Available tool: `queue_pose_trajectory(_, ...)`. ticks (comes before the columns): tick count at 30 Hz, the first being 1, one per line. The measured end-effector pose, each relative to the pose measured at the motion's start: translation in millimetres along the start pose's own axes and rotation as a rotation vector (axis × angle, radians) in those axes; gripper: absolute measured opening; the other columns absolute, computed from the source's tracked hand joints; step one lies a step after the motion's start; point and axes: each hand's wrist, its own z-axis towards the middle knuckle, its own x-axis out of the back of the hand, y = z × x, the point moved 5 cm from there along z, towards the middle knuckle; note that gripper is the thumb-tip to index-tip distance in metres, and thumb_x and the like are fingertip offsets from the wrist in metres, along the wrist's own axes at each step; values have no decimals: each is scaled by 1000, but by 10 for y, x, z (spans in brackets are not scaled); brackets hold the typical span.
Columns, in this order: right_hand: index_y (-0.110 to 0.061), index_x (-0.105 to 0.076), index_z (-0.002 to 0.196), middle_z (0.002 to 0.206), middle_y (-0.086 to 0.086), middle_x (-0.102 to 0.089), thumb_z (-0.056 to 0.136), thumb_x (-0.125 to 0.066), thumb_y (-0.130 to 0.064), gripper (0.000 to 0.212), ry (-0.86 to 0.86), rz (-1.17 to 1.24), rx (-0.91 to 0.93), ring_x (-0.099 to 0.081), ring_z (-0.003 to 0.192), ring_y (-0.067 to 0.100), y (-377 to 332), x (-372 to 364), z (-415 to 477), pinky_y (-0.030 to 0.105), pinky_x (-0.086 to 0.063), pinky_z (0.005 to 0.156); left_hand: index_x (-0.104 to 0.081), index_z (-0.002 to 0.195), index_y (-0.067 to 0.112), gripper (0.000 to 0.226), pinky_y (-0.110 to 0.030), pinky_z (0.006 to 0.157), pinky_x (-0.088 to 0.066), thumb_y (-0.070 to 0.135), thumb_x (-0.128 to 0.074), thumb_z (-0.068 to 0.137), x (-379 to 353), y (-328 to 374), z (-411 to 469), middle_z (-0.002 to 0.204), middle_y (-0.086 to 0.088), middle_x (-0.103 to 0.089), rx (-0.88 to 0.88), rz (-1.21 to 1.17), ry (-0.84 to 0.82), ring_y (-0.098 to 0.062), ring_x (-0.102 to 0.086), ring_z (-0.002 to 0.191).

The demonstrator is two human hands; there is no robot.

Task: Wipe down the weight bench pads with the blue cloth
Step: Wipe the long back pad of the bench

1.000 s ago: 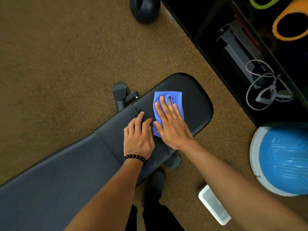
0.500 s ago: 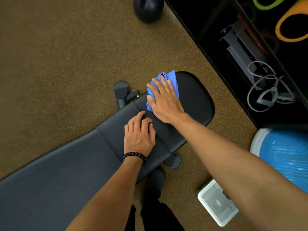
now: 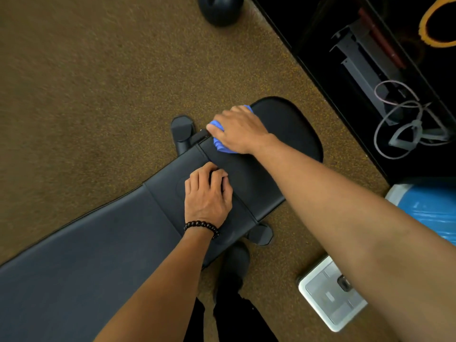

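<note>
Right hand grips the bunched blue cloth, fingers curled over it at the seat pad's far edge, next to the seam. Left hand rests on the middle pad section, fingers loosely bent, holding nothing. No legible markings.

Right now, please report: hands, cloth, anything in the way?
Right hand grips blue cloth at seat pad edge. Left hand rests on middle pad. Nothing blocking.
</note>
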Motion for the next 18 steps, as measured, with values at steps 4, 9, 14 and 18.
queue_pose_trajectory(4, -11, -67, 105, 111, 12, -69, 104, -33, -47, 50, 52, -70, -138, -57, 109, 32, 416, 126, 78, 42, -35, 102, -69, 104, 16, 20, -38, 81, -43, 29, -53, 102, 8, -2, 1, 118, -5, -62, 12, -5, -12, -26, -54, 100)
queue_pose_trajectory(9, -11, -61, 125, 129, 15, -63, 106, -29, -46, 51, 74, 82, -475, -53, 121, 36, 998, 224, -60, 46, -39, 101, -70, 104, 17, 21, -37, 83, -43, 29, -52, 103, 11, 3, 8, 118, -4, -62, 18, -11, -16, -25, -54, 101)
queue_pose_trajectory(14, -15, -56, 135, 133, 17, -61, 106, -27, -52, 55, 175, 420, -879, -53, 126, 38, 1394, 142, -684, 44, -40, 100, -69, 106, 17, 22, -38, 85, -43, 30, -51, 103, 10, 12, 7, 119, -5, -61, 16, -8, -41, -26, -54, 103)
queue_pose_trajectory(18, -16, -54, 137, 134, 15, -61, 106, -26, -54, 57, 315, 554, -1125, -56, 124, 37, 1395, -80, -1361, 43, -42, 95, -69, 107, 17, 23, -40, 85, -43, 30, -50, 103, -3, 15, 4, 120, -5, -61, 22, -3, -50, -27, -55, 104)
